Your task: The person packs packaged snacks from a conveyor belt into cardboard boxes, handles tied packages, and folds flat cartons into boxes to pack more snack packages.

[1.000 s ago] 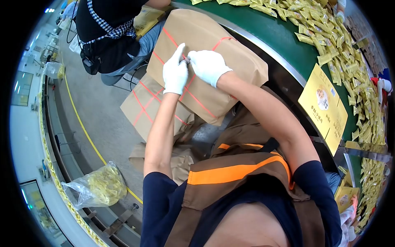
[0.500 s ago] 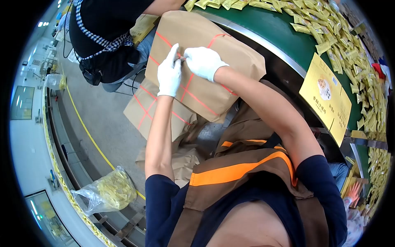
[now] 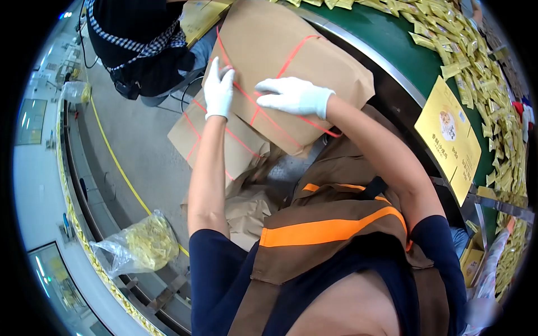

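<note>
A brown paper-wrapped package (image 3: 330, 73) with red strings across it lies in front of me. My left hand (image 3: 219, 89), in a white glove, is at its left edge with the thumb and forefinger apart; a red string passes by the fingertips. Over the middle of the package, my gloved right hand (image 3: 294, 95) has its fingers spread a little, close to a red string. Whether either hand touches the string is hard to tell. A second wrapped package (image 3: 193, 126) with red strings lies lower left, partly under the first.
A green conveyor (image 3: 392, 50) carries many yellow packets (image 3: 465, 61). A flat yellow carton (image 3: 448, 140) leans at its edge. Another person (image 3: 140, 50) sits at upper left. A clear bag of yellow packets (image 3: 143, 243) lies lower left. Crumpled brown paper (image 3: 246, 215) is below the packages.
My hands were together at the string crossing on the package and have moved apart, left hand to the left, right hand to the right and slightly down. Both hands have opened.
</note>
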A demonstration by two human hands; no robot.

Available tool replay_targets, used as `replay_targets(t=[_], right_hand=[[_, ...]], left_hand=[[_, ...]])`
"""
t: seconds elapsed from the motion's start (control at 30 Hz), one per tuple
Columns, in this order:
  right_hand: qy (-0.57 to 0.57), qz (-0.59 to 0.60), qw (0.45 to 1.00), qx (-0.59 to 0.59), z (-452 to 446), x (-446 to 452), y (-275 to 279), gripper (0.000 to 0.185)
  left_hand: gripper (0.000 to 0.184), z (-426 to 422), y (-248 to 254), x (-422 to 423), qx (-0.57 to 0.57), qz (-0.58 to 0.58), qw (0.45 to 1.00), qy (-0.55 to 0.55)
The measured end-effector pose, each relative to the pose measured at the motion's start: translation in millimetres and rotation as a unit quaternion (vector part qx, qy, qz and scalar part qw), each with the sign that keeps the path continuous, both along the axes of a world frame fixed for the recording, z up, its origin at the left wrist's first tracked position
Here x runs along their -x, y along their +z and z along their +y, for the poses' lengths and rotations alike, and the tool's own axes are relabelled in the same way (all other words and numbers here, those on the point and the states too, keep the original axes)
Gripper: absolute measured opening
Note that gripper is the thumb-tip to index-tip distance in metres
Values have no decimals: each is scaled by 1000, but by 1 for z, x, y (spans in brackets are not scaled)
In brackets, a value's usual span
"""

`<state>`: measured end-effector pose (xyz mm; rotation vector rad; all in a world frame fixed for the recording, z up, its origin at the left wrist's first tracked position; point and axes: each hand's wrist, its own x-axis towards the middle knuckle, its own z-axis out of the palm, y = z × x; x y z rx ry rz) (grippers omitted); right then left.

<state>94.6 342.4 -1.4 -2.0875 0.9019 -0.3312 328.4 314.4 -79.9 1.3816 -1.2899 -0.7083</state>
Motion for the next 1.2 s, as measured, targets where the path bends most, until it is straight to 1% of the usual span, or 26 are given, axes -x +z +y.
replay_targets(t=[0.03, 0.07, 0.13, 0.17, 0.2, 0.23, 0.27, 0.33, 0.37, 0.4, 0.43, 0.47, 0.5, 0.53, 0.57, 0.67, 0.7, 0.8, 0.83, 0.93, 0.97, 1.03, 1.07, 1.13, 1.17, 1.2], right_hand=[[-51, -2, 998, -40, 8, -6, -11, 61], [-86, -9, 994, -69, 15, -12, -23, 62], [-158, -21, 979, -124, 30, -23, -35, 64], [-150, -5, 977, -152, 41, -26, -36, 64], [-161, 24, 974, -155, 53, -35, -39, 59], [-161, 6, 973, -166, 60, -39, -41, 56], [-160, -12, 971, -178, 65, -44, -42, 54], [-179, -106, 935, -288, 62, -49, -46, 52], [-189, -153, 907, -343, 58, -51, -49, 51], [-171, -214, 854, -443, 49, -53, -72, 49], [-163, -174, 880, -410, 46, -53, -75, 47], [-155, -134, 904, -375, 42, -53, -77, 46], [-148, -116, 930, -315, 43, -53, -74, 41], [-140, -95, 952, -257, 49, -52, -73, 36], [-131, -73, 969, -196, 54, -49, -72, 33], [-118, -158, 932, -303, 66, -35, -73, 39], [-114, -146, 932, -311, 66, -31, -66, 43], [-132, -182, 907, -356, 69, -29, -61, 41], [-125, -169, 911, -354, 68, -29, -63, 40], [-69, -138, 930, -334, 66, -25, -61, 42], [-62, -133, 926, -348, 66, -23, -61, 42], [-77, -149, 918, -359, 70, -17, -61, 39], [-83, -161, 914, -364, 69, -17, -61, 38], [-80, -155, 917, -359, 67, -13, -63, 39], [-85, -148, 915, -364, 66, -11, -63, 39], [-90, -139, 914, -371, 66, -9, -63, 39]], left_hand=[[58, 10, 4, 8, -24, 33, 999, 18], [61, 23, 8, 16, -85, 101, 990, 40], [67, 47, 3, 28, -143, 297, 940, 86], [68, 60, 3, 33, -157, 353, 919, 74], [70, 74, 4, 37, -171, 408, 895, 62], [71, 82, 4, 39, -183, 461, 867, 51], [72, 85, -3, 39, -182, 465, 866, 31], [66, 79, 1, 34, -200, 486, 850, 35], [63, 75, -2, 29, -209, 474, 855, 14], [61, 69, -4, 23, -216, 461, 861, -10], [58, 63, -2, 19, -222, 447, 866, -37], [56, 57, -1, 22, -211, 346, 914, -20], [53, 53, 3, 30, -199, 243, 949, -1], [51, 51, 3, 36, -186, 140, 972, 20], [55, 44, -16, 29, -141, -8, 989, 44], [58, 44, -11, 38, -85, -161, 975, 127], [65, 43, -11, 36, -85, -173, 973, 125], [63, 35, -9, 37, -146, -198, 961, 125], [65, 28, -16, 31, -136, -204, 963, 112], [63, 9, -28, 24, -203, -192, 950, 138], [65, 5, -29, 21, -226, -157, 952, 135], [71, 6, -14, 21, -265, -99, 953, 112], [72, 11, -8, 23, -265, -18, 958, 111], [75, 29, 14, 37, -263, 136, 950, 100], [76, 28, 16, 40, -268, 190, 939, 103], [76, 28, 15, 41, -266, 213, 935, 100]])
